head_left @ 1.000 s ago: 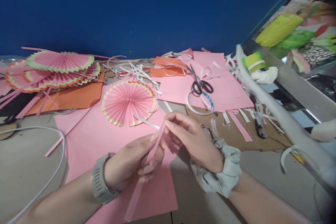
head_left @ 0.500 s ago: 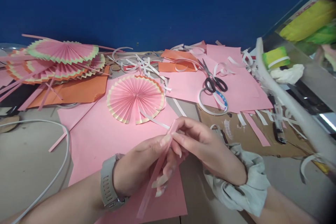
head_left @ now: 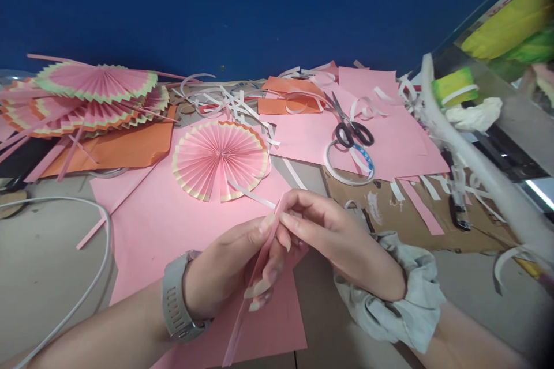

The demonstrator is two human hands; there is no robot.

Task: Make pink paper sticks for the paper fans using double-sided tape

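Observation:
A narrow pink paper strip [head_left: 242, 312] runs slantwise between my hands, its lower end hanging toward the front. My left hand [head_left: 242, 248] pinches the strip near its upper part, thumb on top. At the strip's upper end, the fingertips of my right hand [head_left: 322, 230] are closed on it. Just beyond the fingers, a white strip [head_left: 253, 195] leads back to a round pleated pink paper fan [head_left: 220, 158] with a cream and orange edge. The fan lies on a large pink sheet [head_left: 190, 225] beneath my hands.
Finished-looking pleated fans [head_left: 101, 83] are stacked at the back left on orange paper [head_left: 142, 144]. Black-handled scissors [head_left: 352, 130] and a tape roll [head_left: 350, 176] lie on pink sheets at right. A utility knife [head_left: 459, 207] rests on cardboard [head_left: 402, 242]. A white cable [head_left: 108, 242] curves at left.
The pink strip has turned slightly between my fingers and now shows more edge-on. Both hands keep their grip. The whole view has shifted a little.

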